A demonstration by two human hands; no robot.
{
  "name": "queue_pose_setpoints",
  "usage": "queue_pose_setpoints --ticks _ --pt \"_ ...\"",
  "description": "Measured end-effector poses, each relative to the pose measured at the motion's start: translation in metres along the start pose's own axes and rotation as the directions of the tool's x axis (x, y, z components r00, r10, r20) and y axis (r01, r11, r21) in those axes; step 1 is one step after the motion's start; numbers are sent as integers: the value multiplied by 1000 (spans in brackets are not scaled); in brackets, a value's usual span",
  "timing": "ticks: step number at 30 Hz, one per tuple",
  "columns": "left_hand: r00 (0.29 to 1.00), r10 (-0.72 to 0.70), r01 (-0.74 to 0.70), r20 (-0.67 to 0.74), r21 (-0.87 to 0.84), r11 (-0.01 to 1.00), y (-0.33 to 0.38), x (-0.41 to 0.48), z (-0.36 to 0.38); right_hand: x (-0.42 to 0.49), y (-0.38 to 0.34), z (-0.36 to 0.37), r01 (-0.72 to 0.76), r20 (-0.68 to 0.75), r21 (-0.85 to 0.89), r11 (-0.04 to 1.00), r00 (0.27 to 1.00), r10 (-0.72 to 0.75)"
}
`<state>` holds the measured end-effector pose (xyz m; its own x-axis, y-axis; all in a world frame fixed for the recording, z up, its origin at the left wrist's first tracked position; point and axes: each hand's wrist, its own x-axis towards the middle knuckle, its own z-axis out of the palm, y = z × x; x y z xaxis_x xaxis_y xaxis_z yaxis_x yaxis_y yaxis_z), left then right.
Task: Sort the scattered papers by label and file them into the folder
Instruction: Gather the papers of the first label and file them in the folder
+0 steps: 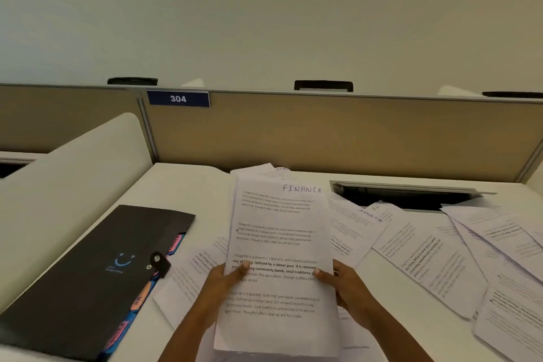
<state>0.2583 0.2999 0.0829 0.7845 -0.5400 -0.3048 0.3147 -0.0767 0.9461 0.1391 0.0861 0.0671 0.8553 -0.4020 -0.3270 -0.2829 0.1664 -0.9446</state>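
Note:
I hold a stack of white printed sheets (279, 232) upright above the desk; the top sheet is hand-labelled FINANCE. My left hand (224, 279) grips its left edge, thumb on the front. My right hand (343, 285) grips its right edge. A black folder (88, 267) lies shut on the left of the desk, with coloured index tabs (141, 297) sticking out of its right side. More loose papers (435, 258) lie scattered to the right; one of them (367, 217) is labelled SPORTS. Other sheets (191, 273) lie under the held stack.
A white desk (188, 185) is bounded by a tan partition (323, 132) with a blue 304 sign (178, 98). A dark cable slot (405, 197) opens at the back right. A white rounded divider (73, 173) rises on the left.

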Motion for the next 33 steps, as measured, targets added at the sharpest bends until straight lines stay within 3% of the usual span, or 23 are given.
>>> queue_pose_setpoints --ticks 8,12,15,17,20,23,27,29,33 --pt "994 74 -60 -81 161 985 12 -3 -34 4 -2 33 39 -118 16 999 992 -37" --pt "923 242 -132 -299 343 930 11 11 -72 4 -4 45 40 -126 17 999 991 -38" --pt "783 407 -47 -470 609 792 2 17 -108 6 -2 56 16 -159 26 1000 987 -12" --pt "740 487 102 -464 793 600 -3 17 -131 10 1 64 -10 -165 46 999 986 18" --pt "819 357 357 -449 886 295 -17 16 -159 16 7 76 -50 -166 67 996 984 61" --pt "851 194 469 -488 872 138 -29 13 -174 20 10 88 -77 -143 103 992 986 91" --pt "876 136 460 -462 887 47 -29 9 -187 26 9 102 -106 -103 123 987 987 119" --pt "902 155 394 -404 914 92 -21 7 -191 29 8 108 -111 -93 135 985 988 124" --pt "882 375 253 -285 958 132 2 1 -193 32 4 116 -115 -77 170 979 989 129"
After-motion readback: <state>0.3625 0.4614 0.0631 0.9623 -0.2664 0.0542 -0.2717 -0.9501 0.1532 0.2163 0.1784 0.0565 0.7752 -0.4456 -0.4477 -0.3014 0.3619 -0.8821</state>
